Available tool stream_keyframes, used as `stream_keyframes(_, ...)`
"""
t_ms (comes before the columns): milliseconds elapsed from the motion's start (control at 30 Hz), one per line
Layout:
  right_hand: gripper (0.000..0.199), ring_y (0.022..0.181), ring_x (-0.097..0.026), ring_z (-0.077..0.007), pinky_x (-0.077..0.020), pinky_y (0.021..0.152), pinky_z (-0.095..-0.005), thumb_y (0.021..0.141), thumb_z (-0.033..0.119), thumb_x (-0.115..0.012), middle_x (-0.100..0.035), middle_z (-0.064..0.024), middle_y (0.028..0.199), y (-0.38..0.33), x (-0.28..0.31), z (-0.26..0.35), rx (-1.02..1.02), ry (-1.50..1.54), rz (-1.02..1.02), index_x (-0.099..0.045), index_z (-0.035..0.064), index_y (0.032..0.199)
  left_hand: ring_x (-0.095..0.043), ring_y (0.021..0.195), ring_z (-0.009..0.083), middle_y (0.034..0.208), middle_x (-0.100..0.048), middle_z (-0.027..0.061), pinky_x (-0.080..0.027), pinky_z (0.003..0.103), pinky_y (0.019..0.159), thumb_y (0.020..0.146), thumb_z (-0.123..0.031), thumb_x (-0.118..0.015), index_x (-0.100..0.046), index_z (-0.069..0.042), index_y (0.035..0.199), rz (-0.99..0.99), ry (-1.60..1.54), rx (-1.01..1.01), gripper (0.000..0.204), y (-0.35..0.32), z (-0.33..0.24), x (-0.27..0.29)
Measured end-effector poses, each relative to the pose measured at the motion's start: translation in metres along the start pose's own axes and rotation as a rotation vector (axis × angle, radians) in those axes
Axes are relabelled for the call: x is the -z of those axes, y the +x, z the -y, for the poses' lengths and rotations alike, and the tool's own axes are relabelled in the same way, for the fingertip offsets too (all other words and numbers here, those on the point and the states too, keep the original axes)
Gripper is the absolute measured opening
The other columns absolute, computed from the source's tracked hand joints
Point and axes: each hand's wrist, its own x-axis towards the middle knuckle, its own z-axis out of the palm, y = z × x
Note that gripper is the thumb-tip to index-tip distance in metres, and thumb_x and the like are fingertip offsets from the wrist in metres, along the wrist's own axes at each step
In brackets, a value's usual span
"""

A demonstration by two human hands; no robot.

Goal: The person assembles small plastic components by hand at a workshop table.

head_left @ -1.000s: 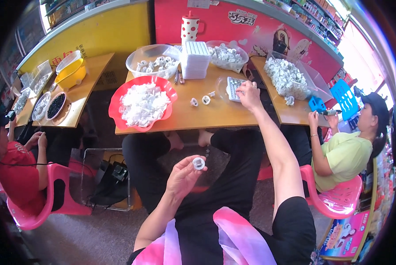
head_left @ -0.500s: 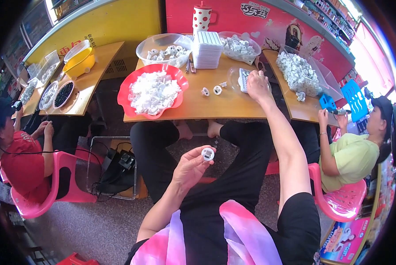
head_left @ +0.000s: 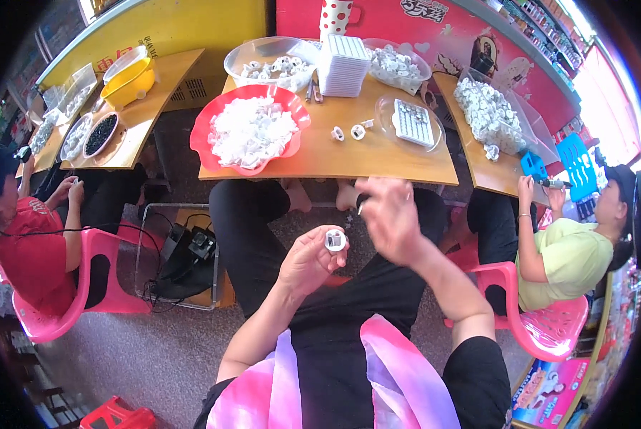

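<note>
Fingers of the left hand [head_left: 306, 262] pinch a round white piece [head_left: 335, 240] apart from the table [head_left: 345, 161], its recessed face turned up, too round for a long axis; the blurred right hand [head_left: 398, 224] has left the tray [head_left: 399, 127], grip unclear

The wooden table [head_left: 349, 163] bears a white stack [head_left: 343, 68] toward its far edge. Left of the stack stands a clear bowl [head_left: 247, 54]; nearer and left, a red bowl [head_left: 201, 134]. Two slim tools [head_left: 317, 93] lie just beside its near-left corner, three small parts [head_left: 358, 131] nearer, a clear dish [head_left: 387, 123] near-right, and a clear tub [head_left: 423, 74] right.
</note>
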Motion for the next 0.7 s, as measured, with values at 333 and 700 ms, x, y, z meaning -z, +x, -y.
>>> stream_keyframes(333, 0.029, 0.108, -0.054, -0.0272, -0.0394, 0.082, -0.0374, 0.064, 0.015, -0.064, -0.058, -0.0147, 0.117, -0.014, 0.008, 0.039, 0.185, -0.084, 0.01, -0.064, -0.0016, 0.088, -0.063, 0.075, 0.0198, 0.09, -0.063, 0.0112, -0.052, 0.03, 0.07, 0.096, -0.025, -0.052, -0.056, 0.002, 0.109, 0.025, 0.027, 0.069, 0.03, -0.001, 0.006, -0.021)
stream_keyframes(700, 0.015, 0.102, -0.052, -0.0281, -0.0392, 0.085, -0.0393, 0.069, 0.005, -0.072, -0.059, -0.0094, 0.112, -0.007, 0.012, 0.033, -0.165, 0.423, 0.195, -0.068, 0.0064, 0.083, -0.063, 0.072, 0.0188, 0.088, -0.065, 0.0111, -0.05, 0.026, 0.066, 0.095, -0.024, -0.055, -0.058, 0.003, 0.11, -0.006, 0.049, 0.061, 0.03, -0.002, 0.008, -0.012)
